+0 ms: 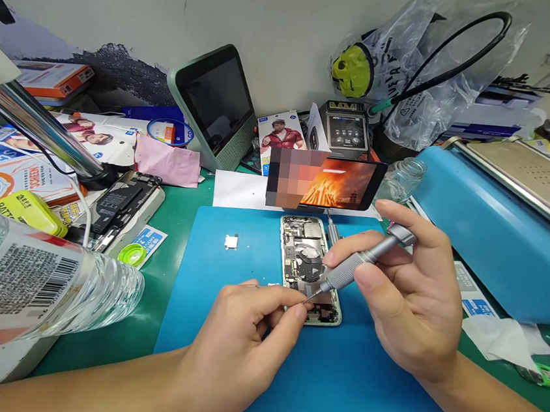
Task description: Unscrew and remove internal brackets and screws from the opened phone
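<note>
An opened phone (306, 255) lies on the blue mat (217, 383) with its inner boards and parts showing. My right hand (407, 298) grips a grey precision screwdriver (349, 269), tilted with its tip down to the left over the phone's lower part. At that tip the thumb and forefinger of my left hand (251, 341) are pinched together; what they hold, if anything, is too small to make out. A small silvery metal part (231, 242) rests on the mat left of the phone. Another screwdriver (333, 230) is partly hidden beyond my right fingers.
Behind the opened phone stands a propped phone (346, 184) playing a video. A clear bottle (99, 292) leans in at left, near another opened phone (118, 206). A blue machine (478, 234) borders the right; a glass jar (406, 177) and a tablet-like display (217, 101) stand behind.
</note>
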The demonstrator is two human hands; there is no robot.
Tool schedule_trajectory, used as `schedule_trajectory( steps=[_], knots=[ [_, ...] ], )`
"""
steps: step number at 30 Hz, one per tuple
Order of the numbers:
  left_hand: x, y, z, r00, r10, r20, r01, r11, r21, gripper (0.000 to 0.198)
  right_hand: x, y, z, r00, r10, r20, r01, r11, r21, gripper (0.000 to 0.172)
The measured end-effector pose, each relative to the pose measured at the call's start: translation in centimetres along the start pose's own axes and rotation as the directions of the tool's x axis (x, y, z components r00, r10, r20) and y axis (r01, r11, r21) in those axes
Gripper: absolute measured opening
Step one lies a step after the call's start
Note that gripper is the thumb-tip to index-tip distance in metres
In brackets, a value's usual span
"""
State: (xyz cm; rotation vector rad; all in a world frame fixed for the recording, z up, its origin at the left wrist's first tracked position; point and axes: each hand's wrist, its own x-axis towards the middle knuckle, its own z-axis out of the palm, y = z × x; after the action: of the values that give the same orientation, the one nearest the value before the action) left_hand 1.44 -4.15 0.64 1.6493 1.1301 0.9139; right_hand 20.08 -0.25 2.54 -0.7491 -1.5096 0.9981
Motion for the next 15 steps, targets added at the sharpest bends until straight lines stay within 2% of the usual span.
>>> schedule_trajectory(
  steps=[4,15],
  knots=[
    [-0.03,-0.02,-0.04,1.000,-0.001,-0.001,0.001,1.000,0.005,0.024,-0.09,-0.07,-0.07,0.999,0.035,-0.005,-0.035,0.999,0.010,0.048],
    [0.05,-0.08,0.10,1.000,-0.024,-0.017,0.024,1.000,0.002,0.024,-0.29,-0.01,-0.08,0.999,0.020,-0.026,-0.021,0.999,-0.033,0.047]
  ],
)
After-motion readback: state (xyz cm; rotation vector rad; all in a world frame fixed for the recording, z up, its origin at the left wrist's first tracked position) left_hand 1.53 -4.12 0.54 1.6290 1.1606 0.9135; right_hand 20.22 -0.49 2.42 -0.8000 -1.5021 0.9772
